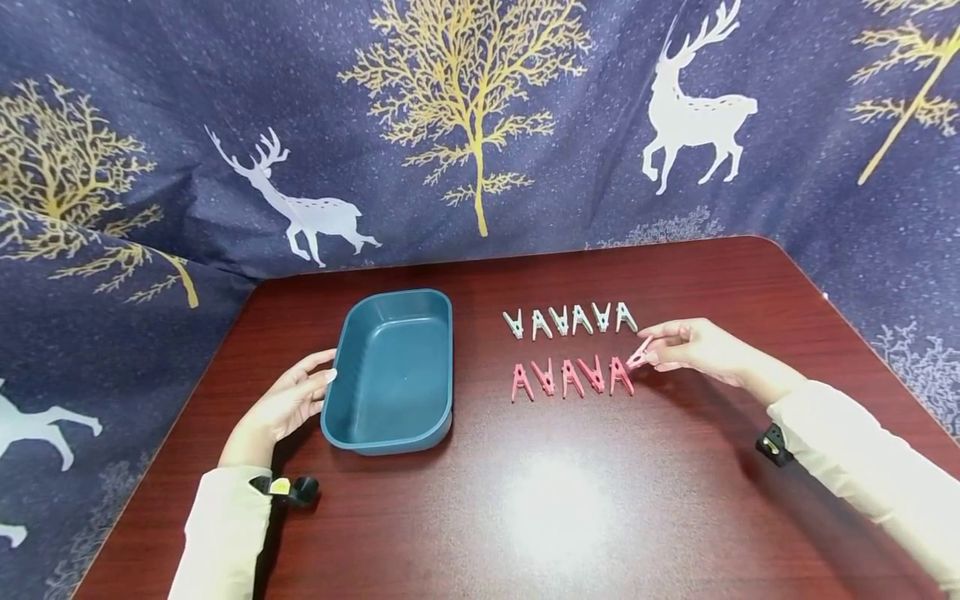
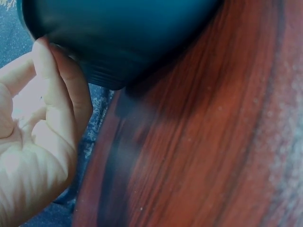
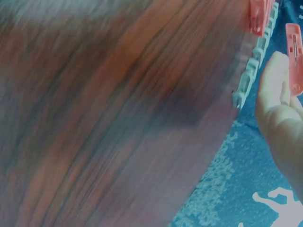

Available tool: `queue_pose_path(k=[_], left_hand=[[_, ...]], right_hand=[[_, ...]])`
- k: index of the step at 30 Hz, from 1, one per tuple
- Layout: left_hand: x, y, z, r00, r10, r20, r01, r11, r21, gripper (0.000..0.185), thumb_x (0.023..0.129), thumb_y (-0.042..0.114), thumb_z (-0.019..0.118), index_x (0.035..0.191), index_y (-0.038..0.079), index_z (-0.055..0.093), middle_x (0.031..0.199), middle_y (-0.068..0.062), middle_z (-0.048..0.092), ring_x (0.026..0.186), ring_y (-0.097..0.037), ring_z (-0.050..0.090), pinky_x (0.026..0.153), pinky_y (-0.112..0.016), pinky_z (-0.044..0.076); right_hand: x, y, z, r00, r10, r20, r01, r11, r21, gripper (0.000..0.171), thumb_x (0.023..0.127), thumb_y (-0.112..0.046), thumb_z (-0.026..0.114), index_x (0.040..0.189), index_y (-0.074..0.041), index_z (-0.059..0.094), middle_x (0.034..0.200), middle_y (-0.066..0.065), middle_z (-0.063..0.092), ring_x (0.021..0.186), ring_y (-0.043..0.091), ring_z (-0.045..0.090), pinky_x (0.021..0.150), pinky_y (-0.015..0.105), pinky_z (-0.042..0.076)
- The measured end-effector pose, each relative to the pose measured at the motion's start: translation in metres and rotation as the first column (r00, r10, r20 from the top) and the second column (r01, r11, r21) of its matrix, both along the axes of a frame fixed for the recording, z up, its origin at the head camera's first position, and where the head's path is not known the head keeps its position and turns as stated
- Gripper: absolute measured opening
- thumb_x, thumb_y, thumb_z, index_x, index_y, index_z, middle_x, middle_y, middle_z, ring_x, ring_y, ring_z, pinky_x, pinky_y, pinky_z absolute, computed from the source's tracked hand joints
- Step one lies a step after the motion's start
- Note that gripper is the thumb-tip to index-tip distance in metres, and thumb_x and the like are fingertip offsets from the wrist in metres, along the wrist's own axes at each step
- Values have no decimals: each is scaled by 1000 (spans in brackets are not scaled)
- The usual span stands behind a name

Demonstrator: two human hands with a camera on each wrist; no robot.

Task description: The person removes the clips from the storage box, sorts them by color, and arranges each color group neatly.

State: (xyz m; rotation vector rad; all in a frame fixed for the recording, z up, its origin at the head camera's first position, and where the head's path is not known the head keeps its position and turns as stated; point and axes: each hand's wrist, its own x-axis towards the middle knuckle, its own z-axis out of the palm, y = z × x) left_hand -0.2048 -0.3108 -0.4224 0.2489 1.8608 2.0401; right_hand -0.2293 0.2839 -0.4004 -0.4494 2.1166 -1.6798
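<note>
My left hand (image 1: 288, 404) holds the left rim of a teal plastic basin (image 1: 386, 442), thumb at its edge. The left wrist view shows the fingertips against the side of the basin (image 2: 137, 38). Between thumb and fingers, my right hand (image 1: 701, 350) pinches a pink clothespin (image 1: 640, 353), just above the right end of a row of red-pink clothespins (image 1: 572, 379). In the right wrist view the pinched clothespin (image 3: 294, 59) stands at the fingertips. Behind that row lies another of pale green clothespins (image 1: 580, 319).
Everything stands on a dark red wooden table (image 1: 480, 517) with a bright glare spot. A navy cloth (image 1: 540, 192) with deer and golden trees hangs behind the table and shows at both sides. Each sleeve carries a black wrist camera (image 1: 772, 444).
</note>
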Motion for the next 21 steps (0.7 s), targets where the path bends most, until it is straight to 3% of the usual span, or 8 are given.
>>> queue_pose_path(k=[4, 11, 21], left_hand=[[0, 0, 0, 1000, 2, 5, -2, 1000, -1, 34, 102, 4, 37, 129, 24, 45, 110, 3, 66, 94, -10, 67, 77, -26, 55], [0, -1, 0, 1000, 9, 14, -10, 1000, 5, 34, 102, 4, 37, 129, 24, 45, 110, 3, 66, 93, -10, 67, 76, -26, 55], [-1, -1, -1, 1000, 10, 18, -11, 1000, 21, 34, 102, 4, 37, 127, 25, 47, 110, 3, 66, 92, -10, 67, 75, -26, 55]], right_hand=[[-3, 6, 0, 998, 70, 0, -70, 997, 18, 54, 92, 3, 54, 130, 28, 26, 94, -3, 71, 89, 8, 67, 79, 24, 55], [-10, 10, 0, 987, 161, 21, -162, 980, 114, 54, 92, -1, 55, 131, 26, 30, 94, -3, 71, 90, 4, 65, 81, 22, 53], [-14, 6, 1, 990, 134, 37, -139, 969, 203, 37, 88, 1, 57, 117, 21, 45, 92, -1, 68, 81, 5, 64, 75, 22, 52]])
